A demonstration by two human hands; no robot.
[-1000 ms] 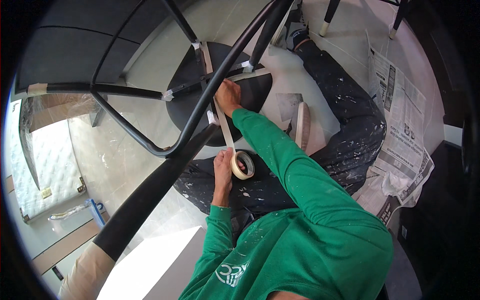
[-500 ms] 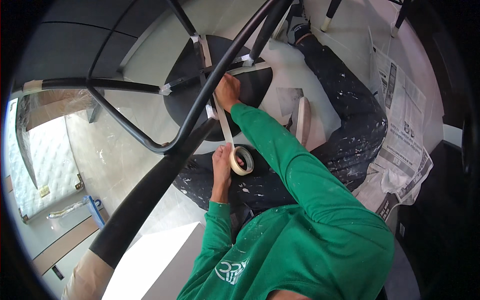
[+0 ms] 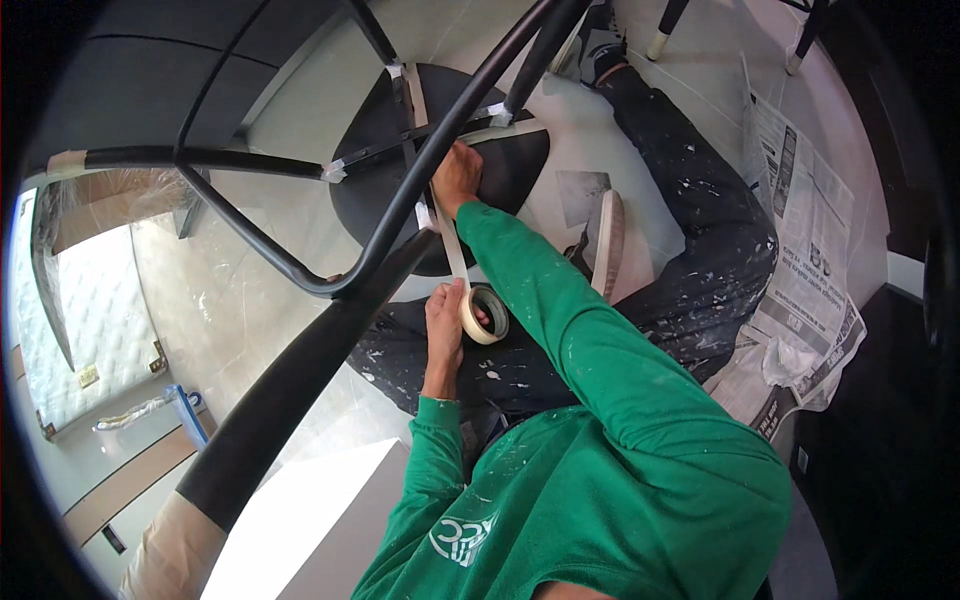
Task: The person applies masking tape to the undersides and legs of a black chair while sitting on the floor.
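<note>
A roll of cream masking tape [image 3: 476, 322] is gripped by my left hand [image 3: 443, 322], its fingers round the roll above my paint-spattered trousers. From the roll a strip of tape [image 3: 453, 255] runs taut up to the black round stool seat [image 3: 510, 170], which lies underside up. My right hand [image 3: 457, 178] presses at the upper end of that strip near the crossed metal bars, its fingers curled and partly hidden by a black tube. Other tape strips [image 3: 418, 95] lie along the bars on the seat. Black stool legs [image 3: 290, 385] rise from it, with pale wrapping at their joints.
The footrest tube [image 3: 255, 245] loops between me and the seat. Newspaper sheets [image 3: 805, 250] cover floor at the right, with crumpled paper [image 3: 785, 362] on them. A white box-like surface [image 3: 300, 520] stands lower left. A quilted mattress [image 3: 95, 320] and blue-framed object [image 3: 190, 415] are at far left.
Hardly anything differs. The view has shifted slightly; both hands keep their places on the tape, and the strip stays stretched between them.
</note>
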